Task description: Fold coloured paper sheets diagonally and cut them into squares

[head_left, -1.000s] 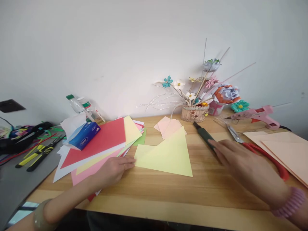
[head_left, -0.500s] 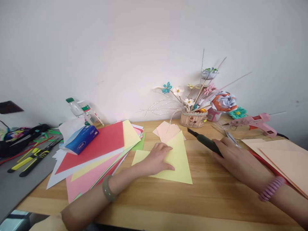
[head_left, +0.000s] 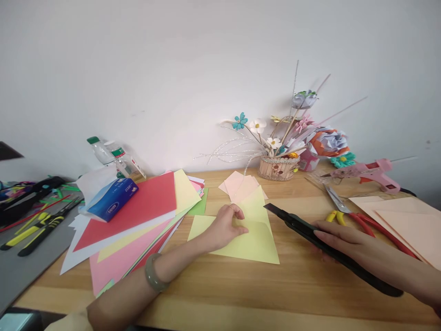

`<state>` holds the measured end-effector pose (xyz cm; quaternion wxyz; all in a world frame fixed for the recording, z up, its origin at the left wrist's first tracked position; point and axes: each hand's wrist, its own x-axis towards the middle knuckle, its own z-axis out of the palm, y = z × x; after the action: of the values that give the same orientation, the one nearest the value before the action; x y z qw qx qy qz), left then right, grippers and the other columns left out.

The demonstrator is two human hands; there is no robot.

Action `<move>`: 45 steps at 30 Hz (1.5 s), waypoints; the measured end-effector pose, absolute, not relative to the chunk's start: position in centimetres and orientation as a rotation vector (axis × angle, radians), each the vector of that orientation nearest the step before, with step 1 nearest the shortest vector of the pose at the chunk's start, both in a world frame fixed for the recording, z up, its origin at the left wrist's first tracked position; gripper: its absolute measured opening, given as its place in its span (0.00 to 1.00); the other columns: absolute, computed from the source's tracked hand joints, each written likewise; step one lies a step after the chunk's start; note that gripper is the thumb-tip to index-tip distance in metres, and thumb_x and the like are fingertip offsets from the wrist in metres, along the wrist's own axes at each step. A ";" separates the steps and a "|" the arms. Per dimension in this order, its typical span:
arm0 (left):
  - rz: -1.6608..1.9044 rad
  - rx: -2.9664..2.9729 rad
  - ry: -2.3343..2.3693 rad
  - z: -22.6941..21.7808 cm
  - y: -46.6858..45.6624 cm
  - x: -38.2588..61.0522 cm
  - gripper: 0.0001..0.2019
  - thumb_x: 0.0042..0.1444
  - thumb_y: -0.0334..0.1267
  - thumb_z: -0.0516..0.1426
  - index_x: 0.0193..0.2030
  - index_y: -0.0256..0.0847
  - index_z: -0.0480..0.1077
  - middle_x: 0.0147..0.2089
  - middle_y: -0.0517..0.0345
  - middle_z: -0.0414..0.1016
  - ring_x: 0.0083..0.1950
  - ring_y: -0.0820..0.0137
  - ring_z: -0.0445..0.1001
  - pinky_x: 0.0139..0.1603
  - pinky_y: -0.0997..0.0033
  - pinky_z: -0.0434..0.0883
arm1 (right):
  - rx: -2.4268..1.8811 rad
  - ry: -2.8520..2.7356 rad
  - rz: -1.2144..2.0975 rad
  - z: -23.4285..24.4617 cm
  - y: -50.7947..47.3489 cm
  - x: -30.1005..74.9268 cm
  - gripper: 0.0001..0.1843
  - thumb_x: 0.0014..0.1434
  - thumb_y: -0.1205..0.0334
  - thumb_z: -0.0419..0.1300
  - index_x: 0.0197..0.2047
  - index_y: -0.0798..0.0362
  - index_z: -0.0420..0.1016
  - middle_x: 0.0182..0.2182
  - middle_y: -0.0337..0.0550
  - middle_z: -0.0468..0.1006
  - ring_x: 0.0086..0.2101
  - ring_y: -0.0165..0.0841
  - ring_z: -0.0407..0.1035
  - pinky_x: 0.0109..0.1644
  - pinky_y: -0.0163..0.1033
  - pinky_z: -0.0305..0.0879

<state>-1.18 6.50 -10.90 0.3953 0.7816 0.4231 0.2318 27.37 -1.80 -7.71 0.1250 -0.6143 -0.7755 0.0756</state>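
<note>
My right hand point(head_left: 347, 241) is wrapped round a black utility knife point(head_left: 310, 239), held above the table with its blade end pointing left. To its left is a folded sheet of yellow paper point(head_left: 260, 248), and the knife tip is close to the sheet's right edge. My left hand point(head_left: 225, 227) is on the yellow paper, thumb and fingers closing on a raised part of it near the crease. Several cut pieces of peach paper point(head_left: 237, 184) lie just behind the sheet.
Left are a stack of coloured paper point(head_left: 138, 211), a tissue pack point(head_left: 117, 197), bottles point(head_left: 103, 154) and yellow-black pliers point(head_left: 44, 225). A flower basket point(head_left: 275, 168) is at the back. Right are scissors point(head_left: 336, 197), red-handled pliers point(head_left: 372, 225), a pink glue gun point(head_left: 375, 174) and peach sheets point(head_left: 409, 225).
My right hand has drawn back toward me, showing more of the utility knife and the tools behind. The left fingers have closed together, and the yellow paper now bulges up at its crease.
</note>
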 end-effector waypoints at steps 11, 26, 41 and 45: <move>0.726 1.891 0.979 -11.6 7.1 -1.3 0.09 0.52 0.30 0.57 0.36 0.41 0.59 0.39 0.58 0.65 0.44 0.68 0.66 0.49 0.66 0.65 | -1.682 -2.328 0.504 -8.0 -2.3 26.2 0.21 0.64 0.55 0.42 0.50 0.44 0.73 0.42 0.41 0.79 0.43 0.41 0.73 0.45 0.46 0.72; 0.737 2.166 0.979 -10.6 6.5 -1.5 0.07 0.55 0.29 0.55 0.39 0.41 0.64 0.47 0.53 0.69 0.57 0.61 0.62 0.60 0.55 0.54 | -1.680 -2.576 0.470 -7.6 -4.0 25.7 0.23 0.62 0.56 0.49 0.60 0.42 0.61 0.44 0.45 0.74 0.41 0.40 0.72 0.41 0.50 0.70; -0.141 2.801 0.363 -9.3 6.4 -2.0 0.25 0.67 0.46 0.38 0.69 0.43 0.39 0.70 0.63 0.42 0.70 0.72 0.36 0.67 0.60 0.33 | -1.437 -2.730 0.235 -8.1 -4.4 26.1 0.23 0.66 0.58 0.42 0.63 0.40 0.54 0.41 0.44 0.71 0.31 0.35 0.73 0.31 0.45 0.71; -0.167 2.825 0.371 -9.1 6.3 -1.9 0.26 0.67 0.47 0.38 0.69 0.43 0.38 0.70 0.62 0.40 0.71 0.71 0.35 0.68 0.58 0.34 | -1.430 -2.737 0.205 -8.2 -4.0 26.0 0.23 0.65 0.58 0.44 0.63 0.40 0.54 0.40 0.43 0.71 0.29 0.35 0.73 0.29 0.43 0.70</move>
<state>-1.93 6.30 -9.12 0.1431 0.9796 0.1286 -0.0578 26.03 -4.00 -8.22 0.0234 -0.4619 -0.8841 0.0664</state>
